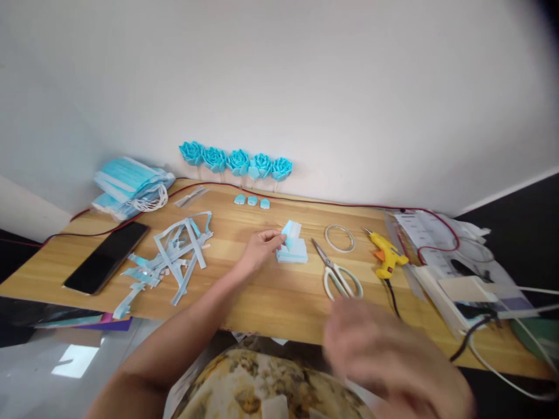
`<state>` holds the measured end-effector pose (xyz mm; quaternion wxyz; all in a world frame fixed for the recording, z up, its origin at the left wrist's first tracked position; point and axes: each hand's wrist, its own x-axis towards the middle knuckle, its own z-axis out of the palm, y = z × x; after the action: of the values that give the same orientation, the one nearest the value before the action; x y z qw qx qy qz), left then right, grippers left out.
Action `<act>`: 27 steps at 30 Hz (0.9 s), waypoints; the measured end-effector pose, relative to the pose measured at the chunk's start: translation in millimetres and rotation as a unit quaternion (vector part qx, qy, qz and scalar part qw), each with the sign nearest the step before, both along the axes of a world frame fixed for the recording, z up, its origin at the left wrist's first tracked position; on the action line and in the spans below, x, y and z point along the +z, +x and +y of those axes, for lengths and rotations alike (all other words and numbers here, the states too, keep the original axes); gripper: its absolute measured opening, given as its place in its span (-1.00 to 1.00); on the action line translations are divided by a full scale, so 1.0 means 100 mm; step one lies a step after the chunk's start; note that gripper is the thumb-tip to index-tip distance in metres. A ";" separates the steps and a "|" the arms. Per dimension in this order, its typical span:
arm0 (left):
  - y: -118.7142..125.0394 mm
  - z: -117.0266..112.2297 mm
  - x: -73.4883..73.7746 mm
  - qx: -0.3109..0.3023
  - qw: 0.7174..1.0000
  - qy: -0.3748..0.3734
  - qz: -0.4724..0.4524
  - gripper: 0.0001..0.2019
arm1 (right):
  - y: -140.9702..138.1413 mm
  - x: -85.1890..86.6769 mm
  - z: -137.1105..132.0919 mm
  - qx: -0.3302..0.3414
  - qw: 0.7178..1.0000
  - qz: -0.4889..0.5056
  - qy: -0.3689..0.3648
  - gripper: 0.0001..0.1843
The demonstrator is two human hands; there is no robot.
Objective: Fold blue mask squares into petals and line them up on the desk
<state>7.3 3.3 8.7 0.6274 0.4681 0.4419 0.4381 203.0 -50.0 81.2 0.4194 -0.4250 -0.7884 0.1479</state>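
Observation:
My left hand (261, 250) is closed in a pinch on a light blue piece of mask fabric (293, 229) near the middle of the wooden table. Under and beside that piece lies a small flat stack of similar fabric pieces (293, 257). My right hand (371, 343) is smeared by motion over the table's front edge, so its fingers cannot be made out. White-handled scissors (335, 272) lie partly open just beyond it, blades pointing away. Three small folded blue petals (252, 201) sit in a row behind the stack.
Several blue fabric roses (238, 162) lean on the wall. At left are face masks (126, 181), a phone (107, 259) and cut strips (181, 253). To the right lie a thin ring (339, 226), a yellow glue gun (388, 256) and a power strip (441, 297) with cables.

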 end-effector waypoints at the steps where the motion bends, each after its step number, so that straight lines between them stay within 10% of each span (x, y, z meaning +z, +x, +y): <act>1: 0.00 -0.01 0.00 -0.004 1.000 0.000 0.000 -0.70 | 0.04 -0.01 -0.02 -0.019 1.000 -0.003 -0.005 -0.71; 5: 0.03 -0.03 0.00 -0.036 0.999 0.003 0.014 -0.68 | 0.15 -0.11 0.14 -0.084 0.995 -0.020 -0.047 -0.54; 13: 0.06 -0.05 -0.03 -0.084 0.993 0.054 0.060 -0.70 | 0.07 -0.48 0.54 0.047 0.968 0.036 -0.244 -0.48; 27: 0.04 -0.05 0.01 -0.096 0.991 0.017 0.089 -0.68 | 0.00 -0.62 0.43 0.034 0.996 0.037 -0.077 -0.92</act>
<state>11.5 -1.7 10.0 0.6165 0.5560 0.4420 0.3396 202.8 -7.2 18.8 0.4092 -0.4231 -0.7726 0.2379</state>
